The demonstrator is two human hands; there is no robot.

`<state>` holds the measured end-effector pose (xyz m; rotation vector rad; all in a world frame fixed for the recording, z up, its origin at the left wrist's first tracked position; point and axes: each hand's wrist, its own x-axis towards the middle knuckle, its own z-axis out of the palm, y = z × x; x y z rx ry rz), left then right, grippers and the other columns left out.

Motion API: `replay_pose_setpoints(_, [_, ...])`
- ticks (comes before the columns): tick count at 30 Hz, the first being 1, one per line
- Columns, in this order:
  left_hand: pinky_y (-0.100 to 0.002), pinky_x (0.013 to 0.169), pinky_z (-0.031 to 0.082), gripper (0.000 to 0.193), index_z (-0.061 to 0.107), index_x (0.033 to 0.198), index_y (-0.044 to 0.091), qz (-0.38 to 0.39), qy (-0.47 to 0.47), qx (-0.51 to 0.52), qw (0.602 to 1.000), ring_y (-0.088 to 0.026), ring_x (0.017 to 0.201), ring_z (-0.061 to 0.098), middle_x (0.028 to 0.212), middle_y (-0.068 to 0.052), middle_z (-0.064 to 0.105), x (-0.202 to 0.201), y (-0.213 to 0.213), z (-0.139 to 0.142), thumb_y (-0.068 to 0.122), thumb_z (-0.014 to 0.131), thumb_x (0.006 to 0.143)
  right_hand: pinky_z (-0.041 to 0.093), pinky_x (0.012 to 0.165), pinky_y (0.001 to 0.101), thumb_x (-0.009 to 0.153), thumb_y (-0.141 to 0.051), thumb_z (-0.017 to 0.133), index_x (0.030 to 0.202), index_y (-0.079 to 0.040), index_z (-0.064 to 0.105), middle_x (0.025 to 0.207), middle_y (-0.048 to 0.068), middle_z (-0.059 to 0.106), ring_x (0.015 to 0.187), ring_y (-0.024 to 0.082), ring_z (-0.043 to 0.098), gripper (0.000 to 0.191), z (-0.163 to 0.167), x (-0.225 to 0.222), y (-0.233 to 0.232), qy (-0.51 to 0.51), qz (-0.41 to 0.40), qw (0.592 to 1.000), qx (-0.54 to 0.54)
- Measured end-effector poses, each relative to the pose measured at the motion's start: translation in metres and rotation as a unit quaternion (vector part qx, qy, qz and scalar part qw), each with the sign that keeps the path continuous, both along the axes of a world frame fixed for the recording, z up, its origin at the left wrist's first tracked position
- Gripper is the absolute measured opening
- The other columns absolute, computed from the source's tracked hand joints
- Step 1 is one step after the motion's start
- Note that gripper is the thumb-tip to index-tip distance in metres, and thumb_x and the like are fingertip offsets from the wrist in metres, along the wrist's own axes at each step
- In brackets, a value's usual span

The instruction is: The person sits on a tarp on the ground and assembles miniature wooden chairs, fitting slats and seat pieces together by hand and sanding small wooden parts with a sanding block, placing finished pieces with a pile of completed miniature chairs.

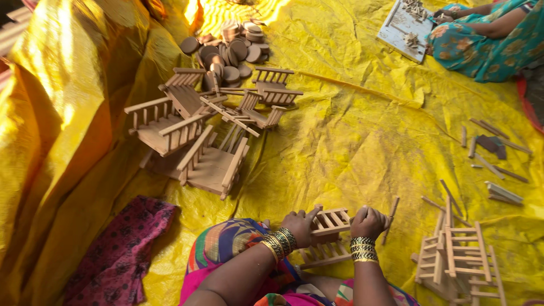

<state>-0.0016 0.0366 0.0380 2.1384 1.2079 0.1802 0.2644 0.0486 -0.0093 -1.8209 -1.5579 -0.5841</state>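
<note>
Low in the frame, her left hand (298, 226) and right hand (368, 222) both gripped a small wooden rack (330, 221) — steadied over her lap (finished carts (187, 136) piled upper left) on the yellow tarp (351, 136).

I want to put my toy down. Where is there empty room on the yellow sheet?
The widest bare patch of the sheet lies in the middle, between the cart pile and the loose sticks. It is crowded by the discs, near the hands holding a frame, and by the frame stack.
</note>
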Motion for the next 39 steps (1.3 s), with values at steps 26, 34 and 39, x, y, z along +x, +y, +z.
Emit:
replay_pose_setpoints(26, [-0.049,0.104,0.047,0.102,0.021,0.164,0.025,0.009,-0.005,-0.036,0.999,-0.041,0.117,0.060,0.130,-0.024,0.060,0.002,0.000,-0.005,0.061,0.071,0.083,0.046,0.090,0.0518,0.089,-0.021,0.063,0.084,-0.002,0.064,0.085,0.020,0.065,0.086,0.042,0.062,0.020,-0.007,-0.070,-0.006,0.005,0.155,0.988,0.013])
replay_pose_setpoints(34, [-0.047,0.103,0.048,0.105,0.026,0.165,0.026,0.015,-0.003,-0.006,1.000,-0.040,0.119,0.060,0.133,-0.022,0.061,-0.001,-0.003,0.005,0.063,0.073,0.078,0.047,0.087,0.0547,0.099,-0.027,0.058,0.072,-0.005,0.065,0.081,0.017,0.068,0.083,0.040,0.063,0.035,0.024,-0.060,0.000,-0.003,0.024,0.992,-0.126])
replay_pose_setpoints(39, [-0.045,0.106,0.046,0.108,0.024,0.163,0.025,0.009,0.012,-0.053,0.998,-0.039,0.121,0.059,0.137,-0.022,0.057,0.004,0.000,0.013,0.073,0.071,0.078,0.052,0.078,0.0549,0.099,-0.041,0.052,0.076,-0.002,0.068,0.085,0.024,0.068,0.081,0.045,0.065,0.047,0.023,-0.007,0.024,0.061,-0.059,0.958,-0.274])
